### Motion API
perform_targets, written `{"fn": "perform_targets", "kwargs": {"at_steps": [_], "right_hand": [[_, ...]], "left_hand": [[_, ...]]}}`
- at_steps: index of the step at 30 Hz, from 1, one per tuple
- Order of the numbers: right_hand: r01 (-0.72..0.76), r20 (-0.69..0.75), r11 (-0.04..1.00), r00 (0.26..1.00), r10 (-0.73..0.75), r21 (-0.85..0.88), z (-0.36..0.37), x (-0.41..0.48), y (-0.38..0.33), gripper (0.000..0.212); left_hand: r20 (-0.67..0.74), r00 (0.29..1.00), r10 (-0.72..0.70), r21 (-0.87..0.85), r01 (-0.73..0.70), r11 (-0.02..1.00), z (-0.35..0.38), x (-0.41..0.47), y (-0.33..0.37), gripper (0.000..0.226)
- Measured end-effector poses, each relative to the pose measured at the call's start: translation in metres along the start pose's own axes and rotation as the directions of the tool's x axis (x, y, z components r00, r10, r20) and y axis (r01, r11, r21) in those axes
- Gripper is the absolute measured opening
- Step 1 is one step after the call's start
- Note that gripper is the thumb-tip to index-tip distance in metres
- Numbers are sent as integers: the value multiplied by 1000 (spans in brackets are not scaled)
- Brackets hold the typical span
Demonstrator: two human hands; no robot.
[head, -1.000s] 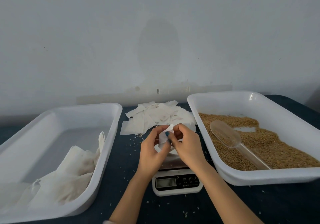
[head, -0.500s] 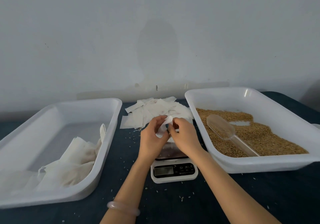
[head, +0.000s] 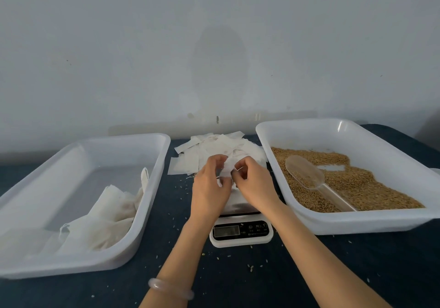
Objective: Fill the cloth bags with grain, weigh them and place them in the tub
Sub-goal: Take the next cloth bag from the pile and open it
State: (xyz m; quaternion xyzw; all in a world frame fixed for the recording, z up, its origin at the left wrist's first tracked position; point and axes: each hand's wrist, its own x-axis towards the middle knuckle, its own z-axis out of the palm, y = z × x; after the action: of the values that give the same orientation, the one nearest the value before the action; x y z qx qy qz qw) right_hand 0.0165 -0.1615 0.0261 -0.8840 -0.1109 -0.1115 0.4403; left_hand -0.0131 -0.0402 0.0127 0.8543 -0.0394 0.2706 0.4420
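Some bags done, more waiting
Our left hand [head: 210,190] and right hand [head: 257,185] pinch an empty-looking cloth bag [head: 227,170] in their fingers [head: 219,159] over the scale [head: 241,232]; filled bags [head: 112,212] lie in the tub [head: 123,137] by the surface's [head: 238,281] left edge.

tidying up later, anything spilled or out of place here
Yes: loose pale grains lie scattered on the dark blue tabletop around the small white digital scale, outside the white plastic tub of brown grain.

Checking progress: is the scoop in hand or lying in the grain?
The scoop lies on the grain; left hand and right hand hold a cloth bag.
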Motion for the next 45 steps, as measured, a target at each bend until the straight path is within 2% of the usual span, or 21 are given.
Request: {"fn": "perform_targets", "kwargs": {"at_steps": [3,6,8,11,14,17,20,24,27,32,35,38,41,43,45], "right_hand": [[30,16,1000,999,-30,5,-4,-1,-6,7],[33,51,999,998,-33,-1,-8,-3,-11,7],[27,54,999,998,-26,-18,-10,-3,-13,7],[5,74,998,997,-1,-58,-14,-3,-14,10],[-14,60,999,998,17,-48,-18,-2,-15,17],[81,72,994,995,-75,-78,-21,-3,-21,23],[184,73,961,982,-172,-207,-21,-8,-25,29],[280,66,927,960,-273,-250,-21,-14,-25,15],[407,65,849,910,-410,-336,-21,-19,-24,15],[535,83,680,812,-578,-501,-20,-26,-23,23],[556,51,665,785,-618,-498,-21,-24,-23,12],[585,111,689,791,-602,-429,-25,-22,-23,10],[585,143,713,802,-580,-388,-28,-25,-25,15],[588,166,669,794,-585,-454,-28,-26,-29,26],[591,188,638,789,-585,-494,-29,-26,-31,26]], "left_hand": [[0,995,99,96,-98,991,1,-4,1,43],[-25,999,36,70,-34,997,0,-4,2,39],[-25,1000,-11,30,12,999,-2,-4,4,45],[1,1000,-4,51,4,999,-6,-5,8,55],[11,1000,24,97,-25,995,-9,-6,10,52],[34,999,37,138,-42,990,-10,-9,10,42],[36,999,-30,143,25,989,-10,-8,7,39],[51,988,-148,69,145,987,-14,-5,5,40],[70,968,-239,-73,244,967,-16,-2,7,41],[68,962,-264,-164,271,948,-19,0,14,42],[90,964,-248,-182,261,948,-21,-1,15,41],[109,963,-248,-209,266,941,-25,1,12,42],[124,964,-234,-194,255,947,-28,-1,8,42],[131,963,-234,-191,257,947,-27,2,8,43],[145,968,-206,-176,230,957,-30,-2,9,45]]}}
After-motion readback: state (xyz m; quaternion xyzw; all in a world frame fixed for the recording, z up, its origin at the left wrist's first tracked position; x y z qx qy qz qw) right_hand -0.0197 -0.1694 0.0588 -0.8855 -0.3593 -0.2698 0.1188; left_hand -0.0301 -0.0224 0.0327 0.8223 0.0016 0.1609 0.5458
